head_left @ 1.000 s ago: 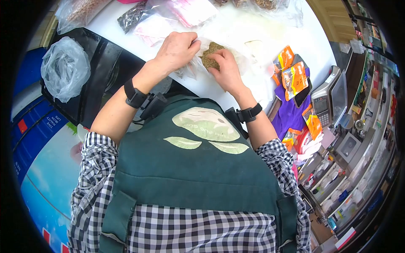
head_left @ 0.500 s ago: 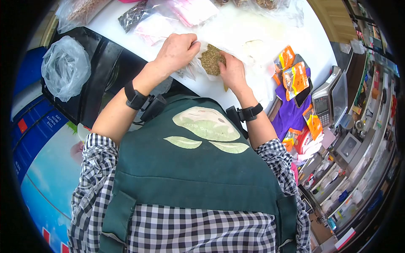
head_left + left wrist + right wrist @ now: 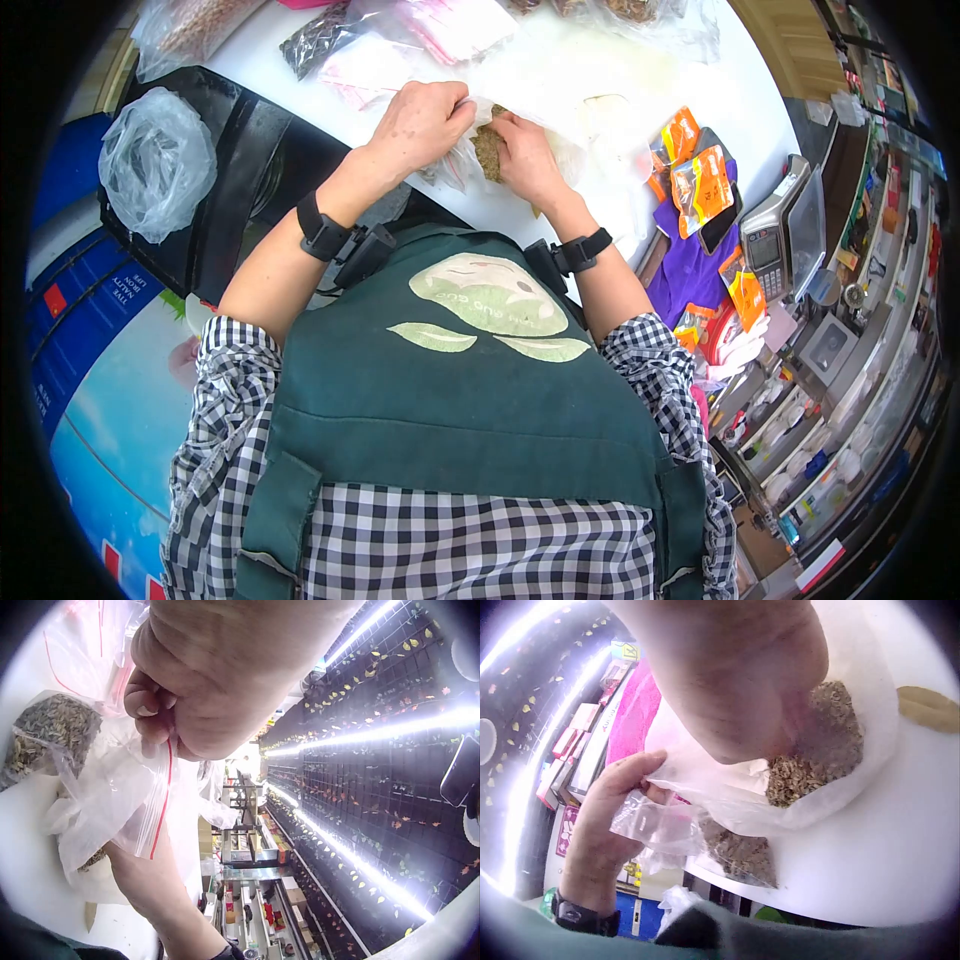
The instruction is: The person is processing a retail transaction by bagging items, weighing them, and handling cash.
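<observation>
A clear zip bag with a red seal line (image 3: 161,802) hangs from my left hand (image 3: 420,122), whose thumb and fingers pinch its top edge. Beside it, a larger white plastic bag (image 3: 874,742) lies with its mouth spread, holding coarse brown-green dried herb (image 3: 821,776). My right hand (image 3: 532,162) dips into the white bag with fingers bent at the herb. Its fingertips are hidden, and I cannot tell whether they hold any herb. Through the clear plastic, the left wrist view shows part of the right hand (image 3: 142,881).
A small filled bag (image 3: 315,42) and red-edged zip bags (image 3: 455,28) lie at the back of the white table. Orange packets (image 3: 700,190) on purple cloth (image 3: 690,270) sit to the right, beside a card terminal (image 3: 765,250). A crumpled clear bag (image 3: 157,165) is at left.
My right hand drew back to the right side of the herb, then moved left over it again, toward the left hand. The left hand keeps its pinch, almost still.
</observation>
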`<state>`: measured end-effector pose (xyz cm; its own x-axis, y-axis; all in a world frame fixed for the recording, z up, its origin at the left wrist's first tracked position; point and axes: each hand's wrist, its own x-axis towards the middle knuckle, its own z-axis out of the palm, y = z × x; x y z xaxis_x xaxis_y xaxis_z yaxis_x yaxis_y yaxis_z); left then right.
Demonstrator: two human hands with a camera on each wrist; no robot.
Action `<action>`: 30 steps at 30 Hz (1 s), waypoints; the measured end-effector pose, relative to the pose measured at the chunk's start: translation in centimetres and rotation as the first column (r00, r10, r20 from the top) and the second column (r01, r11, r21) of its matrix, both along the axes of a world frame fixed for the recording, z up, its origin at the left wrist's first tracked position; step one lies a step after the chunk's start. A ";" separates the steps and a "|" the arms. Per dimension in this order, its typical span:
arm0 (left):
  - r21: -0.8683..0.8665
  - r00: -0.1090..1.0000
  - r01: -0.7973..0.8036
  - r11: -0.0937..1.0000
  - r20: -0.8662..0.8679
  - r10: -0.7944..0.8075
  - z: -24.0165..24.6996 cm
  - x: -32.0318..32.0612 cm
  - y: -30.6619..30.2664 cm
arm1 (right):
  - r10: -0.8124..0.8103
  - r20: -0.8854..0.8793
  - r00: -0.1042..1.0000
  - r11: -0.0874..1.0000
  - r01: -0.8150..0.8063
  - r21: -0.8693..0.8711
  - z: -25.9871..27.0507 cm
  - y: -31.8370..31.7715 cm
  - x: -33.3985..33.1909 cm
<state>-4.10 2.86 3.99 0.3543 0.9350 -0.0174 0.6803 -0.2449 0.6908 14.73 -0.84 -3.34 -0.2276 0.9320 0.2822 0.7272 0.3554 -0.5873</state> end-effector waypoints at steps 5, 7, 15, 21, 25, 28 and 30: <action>0.028 1.000 -0.005 1.000 -0.011 0.005 -0.1 -0.6 0.1 | 0.080 -0.202 0.976 0.925 -0.148 -0.351 1.4 -0.3 0.4; -0.008 1.000 -0.014 1.000 -0.010 0.014 0.0 -0.5 0.0 | 0.031 -0.116 0.993 0.947 -0.066 -0.314 1.0 -0.2 0.3; 0.003 1.000 -0.014 1.000 -0.009 0.014 0.1 -0.6 0.0 | 0.195 -0.111 0.974 0.936 -0.219 -0.276 1.0 -0.5 0.6; -0.002 1.000 -0.006 1.000 -0.009 0.006 -0.4 -0.7 -0.1 | -0.206 0.024 0.978 0.883 0.197 -0.426 1.6 -2.0 1.9; -0.012 1.000 0.001 1.000 -0.028 -0.001 -0.1 -0.4 -0.1 | -0.087 -0.087 0.992 0.913 0.045 -0.406 0.1 -2.1 0.8; -0.010 1.000 -0.007 1.000 -0.023 0.007 0.0 -0.5 0.0 | -0.140 -0.267 0.953 0.840 -0.029 -0.541 2.4 -1.2 0.7; -0.007 1.000 -0.008 1.000 -0.023 0.008 -0.1 -0.6 0.1 | -0.235 -0.278 0.932 0.757 -0.004 -0.653 2.1 -1.4 1.0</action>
<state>-4.73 2.91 3.92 0.3461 0.9377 -0.0318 0.6977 -0.2346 0.6769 15.77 -2.21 -1.26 -0.1127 0.9311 -0.3469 0.4625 -0.2599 -0.8477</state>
